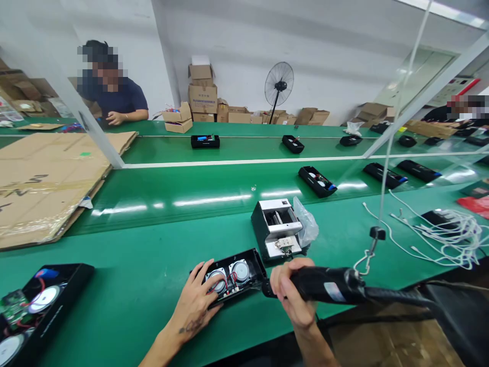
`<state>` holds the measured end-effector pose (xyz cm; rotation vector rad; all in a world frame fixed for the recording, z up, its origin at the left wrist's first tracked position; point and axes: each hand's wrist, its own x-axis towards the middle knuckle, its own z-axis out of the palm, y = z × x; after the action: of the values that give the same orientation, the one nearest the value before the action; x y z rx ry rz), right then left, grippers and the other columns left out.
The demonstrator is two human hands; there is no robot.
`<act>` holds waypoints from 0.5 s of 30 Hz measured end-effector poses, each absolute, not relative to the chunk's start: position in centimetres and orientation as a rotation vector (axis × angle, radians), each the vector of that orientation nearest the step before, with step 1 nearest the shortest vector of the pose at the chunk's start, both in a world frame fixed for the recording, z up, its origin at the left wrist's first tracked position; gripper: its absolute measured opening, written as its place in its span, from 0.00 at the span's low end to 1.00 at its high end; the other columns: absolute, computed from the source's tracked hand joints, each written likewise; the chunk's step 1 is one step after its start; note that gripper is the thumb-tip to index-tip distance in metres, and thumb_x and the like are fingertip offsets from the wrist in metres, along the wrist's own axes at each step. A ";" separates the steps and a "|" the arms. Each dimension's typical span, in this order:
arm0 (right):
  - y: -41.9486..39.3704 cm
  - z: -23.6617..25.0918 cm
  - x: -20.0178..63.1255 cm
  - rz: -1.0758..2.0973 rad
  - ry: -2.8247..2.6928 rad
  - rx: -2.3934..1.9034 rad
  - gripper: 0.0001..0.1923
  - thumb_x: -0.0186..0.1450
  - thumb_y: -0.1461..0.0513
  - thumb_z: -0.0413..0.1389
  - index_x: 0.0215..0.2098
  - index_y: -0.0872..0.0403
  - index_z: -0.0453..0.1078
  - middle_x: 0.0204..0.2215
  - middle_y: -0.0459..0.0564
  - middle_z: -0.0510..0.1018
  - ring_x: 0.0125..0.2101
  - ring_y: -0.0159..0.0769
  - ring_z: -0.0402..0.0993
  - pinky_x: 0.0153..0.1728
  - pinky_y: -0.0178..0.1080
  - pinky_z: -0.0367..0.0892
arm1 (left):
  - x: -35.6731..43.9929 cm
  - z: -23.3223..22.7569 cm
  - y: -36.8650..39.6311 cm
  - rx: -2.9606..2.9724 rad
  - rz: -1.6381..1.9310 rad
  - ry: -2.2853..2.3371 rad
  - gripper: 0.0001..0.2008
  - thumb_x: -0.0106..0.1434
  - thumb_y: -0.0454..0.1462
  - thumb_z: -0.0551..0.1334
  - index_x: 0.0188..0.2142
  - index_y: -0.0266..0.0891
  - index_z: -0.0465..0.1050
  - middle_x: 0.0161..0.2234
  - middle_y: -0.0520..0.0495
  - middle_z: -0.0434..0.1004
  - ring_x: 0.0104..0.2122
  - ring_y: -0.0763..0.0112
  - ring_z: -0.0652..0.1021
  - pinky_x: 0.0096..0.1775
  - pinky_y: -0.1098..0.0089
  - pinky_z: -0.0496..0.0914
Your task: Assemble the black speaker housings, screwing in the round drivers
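An open black speaker case (256, 264) lies on the green bench in front of me, with two round silver speaker drivers (240, 272) and red wires inside. My left hand (196, 300) grips its left end, fingers over the rim and thumb along the near side. In my right hand (294, 293) is a black electric screwdriver (330, 284), held level. Its tip end points left at the right end of the case; whether it touches a screw is hidden. Just behind the case stands a black and silver screw feeder (278, 229), a clear plastic bag against its side.
Another open speaker case (64, 306) with a circuit board lies at left. Flat cardboard (57, 188) covers the far left. White cables (454, 239) and a hanging cord with hook (377, 233) are at right. Several cases sit on the green belt (214, 188). A person (122, 99) sits opposite.
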<state>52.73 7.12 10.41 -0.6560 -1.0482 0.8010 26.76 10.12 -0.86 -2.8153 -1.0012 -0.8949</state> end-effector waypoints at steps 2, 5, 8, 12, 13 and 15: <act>7.2 9.5 51.9 0.819 -1.063 -0.661 0.09 0.76 0.60 0.61 0.51 0.40 0.69 0.22 0.34 0.67 0.17 0.29 0.63 0.20 0.32 0.65 | 26.8 -0.8 10.1 -2.821 -0.916 -1.008 0.13 0.58 0.44 0.79 0.30 0.45 0.78 0.54 0.52 0.84 0.70 0.47 0.66 0.72 0.48 0.58; 7.5 8.2 51.4 0.833 -1.081 -0.695 0.09 0.76 0.59 0.61 0.51 0.41 0.68 0.22 0.35 0.68 0.18 0.31 0.65 0.20 0.34 0.67 | 26.8 -0.8 10.1 -2.836 -0.941 -1.001 0.13 0.58 0.43 0.80 0.30 0.45 0.78 0.54 0.53 0.84 0.71 0.48 0.66 0.74 0.49 0.55; 7.7 7.5 51.3 0.814 -1.141 -0.719 0.10 0.76 0.59 0.60 0.52 0.40 0.67 0.22 0.36 0.69 0.17 0.32 0.65 0.18 0.34 0.66 | 26.8 -0.8 10.1 -2.845 -0.922 -0.999 0.13 0.59 0.45 0.79 0.30 0.46 0.78 0.54 0.53 0.83 0.71 0.48 0.66 0.73 0.49 0.56; 7.8 7.3 50.9 0.824 -1.115 -0.745 0.11 0.74 0.61 0.61 0.51 0.40 0.68 0.23 0.36 0.70 0.17 0.32 0.65 0.17 0.34 0.65 | 26.8 -0.7 10.1 -2.852 -0.917 -1.008 0.13 0.59 0.45 0.79 0.31 0.45 0.78 0.55 0.53 0.83 0.71 0.48 0.65 0.74 0.49 0.54; 7.8 7.2 50.8 0.838 -1.091 -0.753 0.11 0.74 0.61 0.62 0.50 0.40 0.68 0.23 0.35 0.70 0.17 0.31 0.65 0.17 0.34 0.65 | 26.8 -0.7 10.1 -2.851 -0.922 -1.006 0.13 0.59 0.45 0.79 0.31 0.45 0.78 0.55 0.54 0.83 0.71 0.48 0.65 0.74 0.49 0.53; 7.7 6.9 50.6 0.867 -1.048 -0.795 0.11 0.72 0.61 0.64 0.48 0.41 0.69 0.23 0.35 0.70 0.17 0.31 0.66 0.17 0.34 0.66 | 26.8 -0.7 10.1 -2.845 -0.924 -1.002 0.13 0.60 0.45 0.79 0.31 0.45 0.78 0.55 0.54 0.83 0.71 0.48 0.65 0.74 0.50 0.53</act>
<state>50.65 7.70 6.92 -0.7949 -1.0482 0.8672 26.85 10.08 -0.67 -2.8451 -1.0015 -0.9237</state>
